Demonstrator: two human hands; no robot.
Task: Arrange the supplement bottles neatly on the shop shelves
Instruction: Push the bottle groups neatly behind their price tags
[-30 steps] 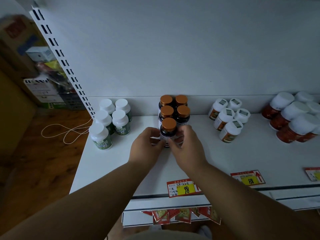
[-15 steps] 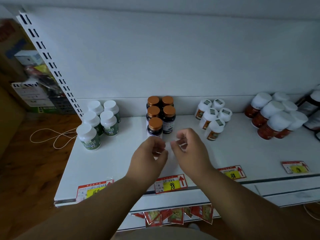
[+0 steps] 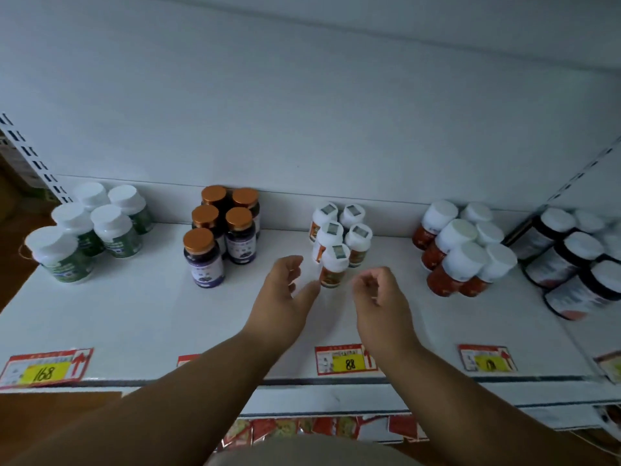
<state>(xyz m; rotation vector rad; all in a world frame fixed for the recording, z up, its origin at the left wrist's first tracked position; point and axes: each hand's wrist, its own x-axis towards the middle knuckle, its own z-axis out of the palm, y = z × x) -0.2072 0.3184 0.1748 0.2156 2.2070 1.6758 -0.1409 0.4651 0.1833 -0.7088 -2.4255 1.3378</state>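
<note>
A: Hands?
B: Left hand (image 3: 284, 299) and right hand (image 3: 379, 297) were loosely curled, empty, over the white metal shelf (image 3: 134, 317).
A: Bottle?
B: Small white-capped orange-labelled plastic bottle (image 3: 333, 265) stood between them, just ahead, untouched.

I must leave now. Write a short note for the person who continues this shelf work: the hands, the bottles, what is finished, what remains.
Left hand and right hand: both empty, fingers loosely curled, either side of the front orange-label bottle, not gripping it.
Bottles: all upright on the shelf in five clusters.
Done: the copper-capped bottles stand in a tidy block, one in front.
Left: the orange-label cluster looks next; then the red bottles, which sit unevenly, and the dark bottles at far right.
</note>
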